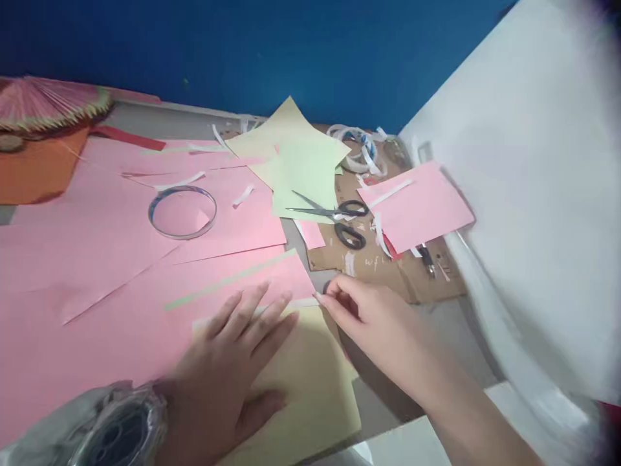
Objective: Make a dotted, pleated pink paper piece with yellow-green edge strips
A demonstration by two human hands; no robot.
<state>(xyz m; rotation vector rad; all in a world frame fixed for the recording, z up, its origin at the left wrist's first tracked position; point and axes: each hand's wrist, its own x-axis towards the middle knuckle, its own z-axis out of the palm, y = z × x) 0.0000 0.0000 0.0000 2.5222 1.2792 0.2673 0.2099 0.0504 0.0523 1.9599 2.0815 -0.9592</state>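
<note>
My left hand (247,343) lies flat with spread fingers across the lower edge of a pink paper piece (295,275) and a pale yellow sheet (320,362). A pale green strip (233,279) runs along that pink piece. At its right corner, the thumb and index finger of my right hand (356,304) pinch the end of a white tape strip (308,301), which lies along the seam between the pink and yellow papers. Beyond my hands, black-handled scissors (352,208) rest partly open on a light green sheet (305,175) and cardboard.
Large pink sheets (39,272) cover the left side, with a tape ring (155,223) on them. Brown cardboard (398,275) carries a pink square (422,204) and tape scraps (378,162). A pink fan (53,100) sits far left. A blue wall (242,52) and white panel (524,162) bound the workspace.
</note>
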